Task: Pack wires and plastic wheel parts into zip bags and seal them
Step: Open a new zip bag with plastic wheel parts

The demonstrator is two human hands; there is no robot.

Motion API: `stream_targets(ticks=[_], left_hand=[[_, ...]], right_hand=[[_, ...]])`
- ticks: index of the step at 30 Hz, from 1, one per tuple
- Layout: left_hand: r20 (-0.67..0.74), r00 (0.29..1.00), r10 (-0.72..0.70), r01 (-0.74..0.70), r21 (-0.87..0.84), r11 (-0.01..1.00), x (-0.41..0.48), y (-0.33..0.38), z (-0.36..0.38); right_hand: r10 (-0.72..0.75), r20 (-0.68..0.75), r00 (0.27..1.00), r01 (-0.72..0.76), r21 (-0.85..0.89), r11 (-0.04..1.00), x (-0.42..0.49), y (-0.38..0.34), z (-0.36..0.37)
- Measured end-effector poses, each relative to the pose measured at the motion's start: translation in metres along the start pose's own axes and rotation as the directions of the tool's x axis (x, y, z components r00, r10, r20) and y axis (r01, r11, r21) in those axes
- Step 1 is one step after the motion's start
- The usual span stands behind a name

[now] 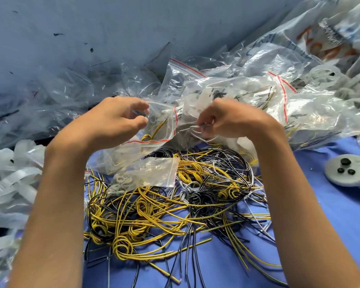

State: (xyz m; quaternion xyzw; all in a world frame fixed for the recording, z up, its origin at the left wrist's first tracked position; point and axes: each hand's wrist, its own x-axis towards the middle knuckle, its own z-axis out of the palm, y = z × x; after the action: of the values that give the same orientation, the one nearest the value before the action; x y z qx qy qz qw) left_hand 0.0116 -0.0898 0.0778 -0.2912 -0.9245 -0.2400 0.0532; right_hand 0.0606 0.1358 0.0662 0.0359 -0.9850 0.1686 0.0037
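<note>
zip bag (161, 132) crinkly (red strip) | left hand (116, 119) pinches it | right hand (227, 119) pinches pale loop (192, 129)

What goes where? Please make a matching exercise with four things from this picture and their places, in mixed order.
Things:
1. zip bag with yellow-black wire
2. small zip bag of grey rings
3. grey disc
4. translucent plastic strips

Places:
A. far left edge
B. on the wire pile
C. gripped by the left hand
D. on the blue cloth, far right

Pairs: 1-C, 2-B, 3-D, 4-A
</note>
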Motion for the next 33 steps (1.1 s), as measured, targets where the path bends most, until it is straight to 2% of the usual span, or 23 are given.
stream_targets(ticks=[6,8,12,19,21,24,26,28,29,31,33], left_hand=[[-0.002,1.0,0.014,-0.014,-0.001,1.0,0.001,-0.001,0.002],[0.006,1.0,0.024,-0.024,-0.001,1.0,0.001,-0.001,0.002],[0.044,0.998,0.037,-0.035,-0.039,0.999,0.001,0.001,0.001],[0.117,0.993,0.002,0.024,-0.22,0.975,0.0,0.004,0.001],[0.117,0.993,0.014,0.012,-0.212,0.977,0.0,0.004,0.001],[0.102,0.995,0.019,-0.004,-0.15,0.989,-0.001,0.001,0.0],[0.079,0.997,0.013,-0.004,-0.12,0.993,-0.001,-0.001,-0.001],[0.066,0.998,0.012,-0.004,-0.114,0.993,-0.001,-0.002,-0.001],[0.066,0.998,0.014,-0.006,-0.112,0.994,-0.001,-0.002,-0.001],[0.065,0.998,0.021,-0.014,-0.106,0.994,-0.001,-0.002,-0.001],[0.064,0.998,0.023,-0.017,-0.101,0.995,-0.002,-0.001,-0.001]], right_hand=[[-0.182,-0.087,0.979,0.195,0.169,0.966,-0.015,-0.017,-0.02],[-0.184,-0.085,0.979,0.2,0.25,0.947,-0.017,-0.021,-0.02],[-0.156,0.051,0.986,0.109,0.509,0.854,-0.018,-0.024,-0.014],[-0.176,-0.051,0.983,0.182,0.406,0.896,-0.016,-0.023,-0.016],[-0.175,-0.037,0.984,0.176,0.379,0.908,-0.016,-0.021,-0.017],[-0.057,-0.035,0.998,0.063,0.242,0.968,-0.012,-0.011,-0.015],[0.075,-0.058,0.995,-0.061,0.219,0.974,-0.008,-0.002,-0.012],[0.135,-0.096,0.986,-0.113,0.203,0.973,-0.005,0.004,-0.009],[0.119,-0.067,0.991,-0.105,0.177,0.979,-0.005,0.006,-0.009],[0.062,0.087,0.994,-0.076,0.172,0.982,-0.005,0.008,-0.007],[0.062,0.179,0.982,-0.078,0.084,0.993,-0.004,0.009,-0.003]])
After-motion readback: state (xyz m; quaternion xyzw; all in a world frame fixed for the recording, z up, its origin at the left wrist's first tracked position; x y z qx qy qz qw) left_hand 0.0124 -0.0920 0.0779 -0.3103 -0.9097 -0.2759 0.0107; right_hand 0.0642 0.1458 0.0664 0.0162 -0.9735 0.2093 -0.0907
